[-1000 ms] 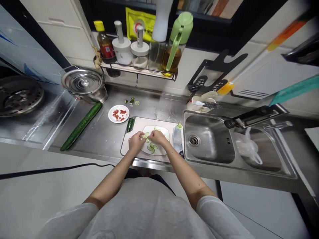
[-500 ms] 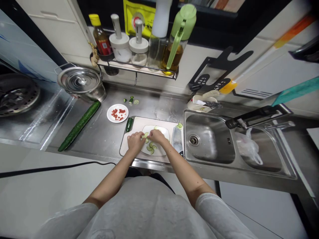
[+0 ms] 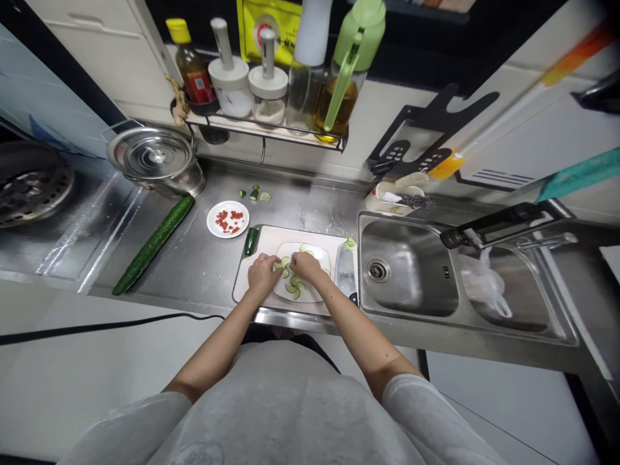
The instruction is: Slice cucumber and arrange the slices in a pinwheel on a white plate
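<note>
Thin cucumber slices [image 3: 293,285] lie in curved, petal-like groups on a white plate [image 3: 310,296], which rests on a pale cutting board [image 3: 245,287]. My left hand [image 3: 263,274] is over the plate's left side, thumb and fingers closed at the edge of a cucumber slice. Across from it, my right hand [image 3: 306,266] is closed in a pinch above the plate's middle; its fingertips hide what they hold. A cleaver [image 3: 345,271] lies flat at the board's right edge with cucumber bits [image 3: 349,243] by its far end. A cut cucumber piece [image 3: 251,241] sits at the board's left corner.
Left of the board are a small plate [image 3: 212,228] of red pieces, a long whole cucumber [image 3: 154,245] and a lidded steel pot [image 3: 186,179]. Cucumber ends [image 3: 254,192] lie behind. To the right is a double sink [image 3: 411,258]; a bottle rack [image 3: 271,131] hangs above.
My right hand has shifted slightly left, closer to my left hand's fingertips. The left hand stays nearly in place, and the view has tilted a little.
</note>
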`<state>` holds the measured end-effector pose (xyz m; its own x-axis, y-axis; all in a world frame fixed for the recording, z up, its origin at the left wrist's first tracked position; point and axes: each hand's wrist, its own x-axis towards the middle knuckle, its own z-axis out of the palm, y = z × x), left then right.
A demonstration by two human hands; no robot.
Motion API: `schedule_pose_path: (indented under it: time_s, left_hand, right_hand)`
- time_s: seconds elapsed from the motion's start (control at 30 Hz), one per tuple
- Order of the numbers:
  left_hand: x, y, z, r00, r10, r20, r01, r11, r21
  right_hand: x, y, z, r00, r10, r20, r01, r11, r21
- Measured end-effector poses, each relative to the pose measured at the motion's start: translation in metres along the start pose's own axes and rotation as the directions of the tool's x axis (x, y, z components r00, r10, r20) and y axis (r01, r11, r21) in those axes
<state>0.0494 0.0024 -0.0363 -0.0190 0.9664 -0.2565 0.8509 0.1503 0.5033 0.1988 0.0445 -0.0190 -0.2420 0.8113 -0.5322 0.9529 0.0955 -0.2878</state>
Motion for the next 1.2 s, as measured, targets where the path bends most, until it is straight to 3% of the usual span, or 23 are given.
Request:
schedule_pose_path:
  time_s: [0.13,0.3,0.5,1.2]
  left_hand:
    - [0.001,-0.002,0.001,1.0,0.0,0.001,0.0,1.0,-0.031]
    - [0.002,-0.002,0.001,1.0,-0.006,0.015,0.006,1.0,-0.028]
    - [0.002,-0.003,0.002,1.0,-0.017,0.006,0.017,0.999,-0.029]
    - [0.003,-0.002,0.001,1.0,-0.018,0.014,0.019,1.0,-0.02]
  right_hand:
    - [-0.001,0.0,-0.001,0.999,-0.016,-0.029,0.015,0.999,-0.028]
    - [-0.001,0.0,-0.001,0.976,-0.207,-0.063,0.2,0.974,-0.104]
    - [0.0,0.002,0.001,0.961,-0.269,-0.064,0.256,0.953,-0.159]
    - [0.01,-0.007,-0.003,0.98,-0.199,0.008,0.198,0.968,-0.155]
